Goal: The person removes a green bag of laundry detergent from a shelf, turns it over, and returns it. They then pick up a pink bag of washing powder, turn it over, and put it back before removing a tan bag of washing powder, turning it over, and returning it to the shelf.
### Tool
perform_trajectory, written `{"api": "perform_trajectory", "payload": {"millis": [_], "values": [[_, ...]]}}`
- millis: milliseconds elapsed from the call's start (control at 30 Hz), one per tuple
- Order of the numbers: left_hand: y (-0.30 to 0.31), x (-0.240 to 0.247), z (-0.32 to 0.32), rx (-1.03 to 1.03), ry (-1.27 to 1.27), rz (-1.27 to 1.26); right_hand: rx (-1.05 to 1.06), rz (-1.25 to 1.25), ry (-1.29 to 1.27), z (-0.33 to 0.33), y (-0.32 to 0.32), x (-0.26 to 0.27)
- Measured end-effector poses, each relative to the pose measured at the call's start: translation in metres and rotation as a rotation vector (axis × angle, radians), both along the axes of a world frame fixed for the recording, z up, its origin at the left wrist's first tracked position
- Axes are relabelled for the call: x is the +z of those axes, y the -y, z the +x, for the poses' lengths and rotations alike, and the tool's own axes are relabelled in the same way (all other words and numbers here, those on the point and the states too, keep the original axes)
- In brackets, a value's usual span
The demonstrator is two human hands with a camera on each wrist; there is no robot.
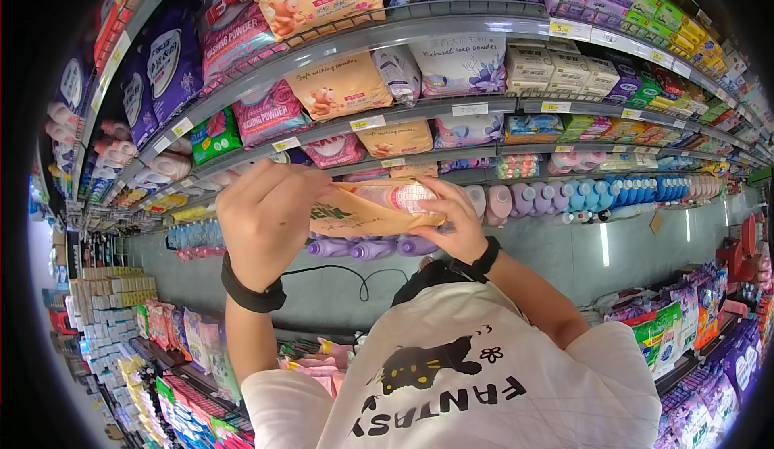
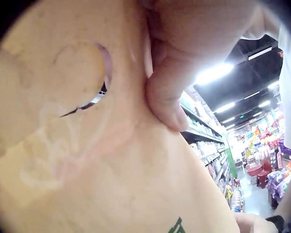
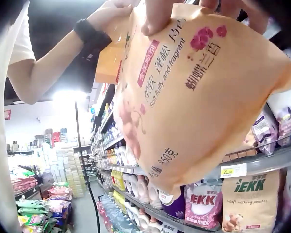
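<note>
**Head view.** Both hands are raised in front of a shelf. The left hand grips one end of a tan bag of washing powder, and the right hand grips the other end. The fingers of both hands are curled round the bag, which lies roughly level between them. The bag is closed and its contents cannot be seen. Directly below the fingers stands a row of purple bottles. Above the fingers, the shelf tiers carry more powder bags, tan, pink and white.

**Left wrist view.** The bag fills most of the frame. One digit of the left hand presses flat against the bag surface. A heart-shaped outline with a cut slit sits just beside that digit. The other fingers of this hand are out of frame.

**Right wrist view.** The bag hangs below the fingers of the right hand, which clamp its upper edge. Its face carries pink flowers and the print "Soft, fluffy and fragrant". The left hand holds the far top corner. Under the bag, a shelf edge bears a price tag. Below that edge stand a tan pouch and a pink pouch, both closed.
</note>
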State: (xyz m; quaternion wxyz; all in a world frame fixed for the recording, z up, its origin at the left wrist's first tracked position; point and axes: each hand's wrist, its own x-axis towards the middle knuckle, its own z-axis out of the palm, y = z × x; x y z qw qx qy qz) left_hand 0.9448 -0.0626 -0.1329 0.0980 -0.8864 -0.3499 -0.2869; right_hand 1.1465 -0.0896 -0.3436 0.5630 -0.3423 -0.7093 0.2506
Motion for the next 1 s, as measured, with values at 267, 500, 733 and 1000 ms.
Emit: {"api": "perform_trajectory", "payload": {"millis": [267,500,733,1000], "values": [[0.002,0.001,-0.013,0.053,0.062,-0.024,0.061,0.046,-0.011,0.003,-0.006,0.008],[0.006,0.006,-0.006,0.049,0.062,-0.038,0.108,0.039,-0.044,0.008,-0.001,0.008],[0.004,0.006,-0.006,0.049,0.065,-0.048,0.025,0.045,-0.034,0.006,0.005,0.012],[0.003,0.008,0.001,0.049,0.069,-0.032,-0.075,0.131,-0.026,0.001,0.005,0.018]]}}
